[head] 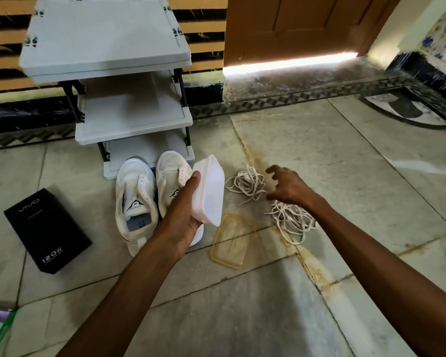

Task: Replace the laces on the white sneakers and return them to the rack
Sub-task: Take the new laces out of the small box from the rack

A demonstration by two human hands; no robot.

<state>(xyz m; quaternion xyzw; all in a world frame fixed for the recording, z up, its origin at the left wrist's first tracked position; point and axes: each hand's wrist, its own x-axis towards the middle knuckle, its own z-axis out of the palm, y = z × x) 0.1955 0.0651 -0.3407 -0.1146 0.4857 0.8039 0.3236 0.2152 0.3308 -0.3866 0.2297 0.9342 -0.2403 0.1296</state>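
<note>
So the floor is pale greyish stone slabs [358,163] with rusty yellow stains along the joints, edged by a dark zigzag-patterned border strip [281,100]. Brown panelled wooden door [294,27] has bright daylight [289,63] leaking under it, and a grey three-tier plastic shoe rack [106,42] stands against the tan-and-black striped wall [0,45].

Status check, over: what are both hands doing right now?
Left hand grips the plastic container. Right hand open, over loose laces. White sneakers unlaced, on floor before rack.
</note>
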